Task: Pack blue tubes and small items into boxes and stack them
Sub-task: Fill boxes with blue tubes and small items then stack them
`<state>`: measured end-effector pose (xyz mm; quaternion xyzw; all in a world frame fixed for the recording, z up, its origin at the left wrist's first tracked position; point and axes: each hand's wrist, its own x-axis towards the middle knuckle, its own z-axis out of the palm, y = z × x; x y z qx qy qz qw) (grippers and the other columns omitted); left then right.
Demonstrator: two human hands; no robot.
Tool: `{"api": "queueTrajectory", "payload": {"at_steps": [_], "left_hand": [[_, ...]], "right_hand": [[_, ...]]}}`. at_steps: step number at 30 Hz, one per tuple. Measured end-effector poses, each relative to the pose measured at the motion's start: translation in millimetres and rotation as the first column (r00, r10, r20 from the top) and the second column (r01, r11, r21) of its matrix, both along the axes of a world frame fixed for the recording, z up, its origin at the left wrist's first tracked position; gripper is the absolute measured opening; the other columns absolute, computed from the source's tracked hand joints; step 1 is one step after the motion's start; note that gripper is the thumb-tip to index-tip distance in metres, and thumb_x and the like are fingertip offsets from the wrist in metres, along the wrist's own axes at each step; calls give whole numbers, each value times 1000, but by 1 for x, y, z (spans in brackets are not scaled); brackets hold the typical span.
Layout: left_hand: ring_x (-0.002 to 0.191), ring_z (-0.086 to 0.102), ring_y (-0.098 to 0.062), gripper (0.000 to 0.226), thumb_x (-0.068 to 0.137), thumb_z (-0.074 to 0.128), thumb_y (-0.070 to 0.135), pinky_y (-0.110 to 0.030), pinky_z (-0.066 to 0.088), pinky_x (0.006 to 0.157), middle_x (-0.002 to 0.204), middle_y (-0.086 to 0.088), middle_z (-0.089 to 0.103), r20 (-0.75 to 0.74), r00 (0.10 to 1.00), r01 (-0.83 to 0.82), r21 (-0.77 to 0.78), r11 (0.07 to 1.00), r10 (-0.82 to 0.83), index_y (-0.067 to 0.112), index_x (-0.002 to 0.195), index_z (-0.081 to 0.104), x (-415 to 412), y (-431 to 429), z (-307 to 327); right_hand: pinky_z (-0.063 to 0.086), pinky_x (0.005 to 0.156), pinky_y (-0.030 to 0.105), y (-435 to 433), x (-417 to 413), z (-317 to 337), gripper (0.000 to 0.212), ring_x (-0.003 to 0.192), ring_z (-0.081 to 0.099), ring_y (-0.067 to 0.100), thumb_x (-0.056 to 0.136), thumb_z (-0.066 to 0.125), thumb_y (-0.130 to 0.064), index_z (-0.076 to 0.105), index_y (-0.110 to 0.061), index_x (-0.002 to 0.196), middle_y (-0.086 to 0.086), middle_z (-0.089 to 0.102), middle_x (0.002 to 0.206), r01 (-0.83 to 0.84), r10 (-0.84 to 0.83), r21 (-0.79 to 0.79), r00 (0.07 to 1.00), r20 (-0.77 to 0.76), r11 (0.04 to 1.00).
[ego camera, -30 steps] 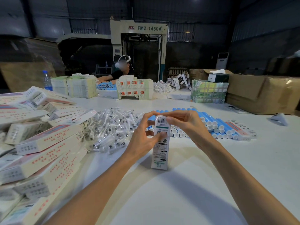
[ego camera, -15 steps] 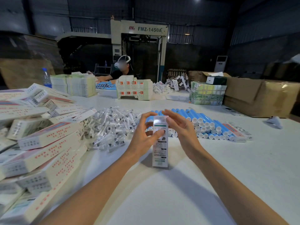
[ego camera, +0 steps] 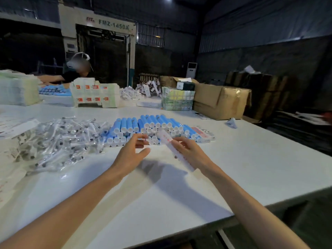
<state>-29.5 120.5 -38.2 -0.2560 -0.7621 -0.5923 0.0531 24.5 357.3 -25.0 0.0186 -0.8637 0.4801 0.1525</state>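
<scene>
My right hand (ego camera: 188, 152) grips a long white box (ego camera: 172, 150), which is tilted and blurred above the table. My left hand (ego camera: 132, 155) hovers just left of it with fingers loosely spread, holding nothing. Behind both hands lies a stacked pile of blue tubes (ego camera: 143, 126) with white caps facing me. To the left spreads a heap of small items in clear wrappers (ego camera: 59, 139). A closed box with red print (ego camera: 203, 134) lies at the right end of the tube pile.
The white table (ego camera: 251, 168) ends at a front right edge. Filled boxes (ego camera: 10, 130) show at the far left. At the back are flat carton stacks (ego camera: 95, 95), a person seated, brown cardboard boxes (ego camera: 219, 100) and a grey machine.
The box stood upright on the table, held with both hands. Now my right hand alone holds it, lifted and tilted, my left hand has let go, and the camera has turned right.
</scene>
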Motion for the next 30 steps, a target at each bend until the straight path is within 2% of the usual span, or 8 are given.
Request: {"api": "queueTrajectory", "payload": {"at_steps": [2,4,7,12,18,24,28,30], "left_hand": [[119,63,-8,29,99,72,9,-27,51,98,124,13,69,-74,996,31,-137,990,-41,31,118,68,6,13,-7],[118,60,1,28,100,71,12,-20,49,91,125,19,68,-134,986,67,-218,974,-98,38,111,69,15,23,-12],[119,58,1,28,101,70,14,-22,49,94,124,21,66,-174,973,103,-267,958,-153,40,109,71,20,28,-17],[118,59,-1,28,101,69,10,-34,52,101,120,19,67,-208,963,106,-287,952,-170,38,106,74,19,26,-15],[117,59,4,29,101,69,11,-29,51,96,114,33,65,-214,961,114,-272,956,-176,39,102,77,14,25,-14],[119,61,1,28,102,68,13,-26,50,95,117,29,65,-205,960,137,-248,959,-191,39,103,79,9,27,-11],[118,61,2,30,102,68,13,-22,49,92,117,27,66,-186,961,157,-234,959,-203,41,103,78,10,26,-9],[116,62,2,28,102,68,12,-20,48,90,115,27,67,-166,966,156,-233,960,-198,38,103,78,11,25,-8]], "right_hand": [[51,73,25,54,9,-5,24,89,68,20,104,55,-48,67,-31,117,-5,72,101,216,-227,288,974,4,933],[49,77,34,110,22,-12,34,101,65,25,104,53,-52,65,-28,123,0,71,112,362,-424,523,906,-2,771],[50,86,38,178,45,-25,39,113,62,28,105,50,-54,60,-25,129,4,67,126,424,-599,682,800,26,596],[50,84,41,239,69,-31,33,109,62,34,106,50,-47,59,-16,115,12,67,120,496,-702,725,712,-23,478],[47,82,40,276,94,-27,34,114,62,35,108,47,-41,57,-12,122,15,65,125,536,-783,753,620,-45,381],[48,91,43,302,108,-28,40,113,61,36,111,39,-42,56,-13,131,15,64,128,528,-805,779,591,-52,337],[43,98,44,298,106,-27,46,117,60,35,109,40,-48,63,-14,130,13,65,127,557,-792,816,563,-236,154],[43,99,47,281,94,-22,44,116,60,36,107,48,-46,65,-11,130,15,65,128,627,-725,763,597,-343,156]]}}
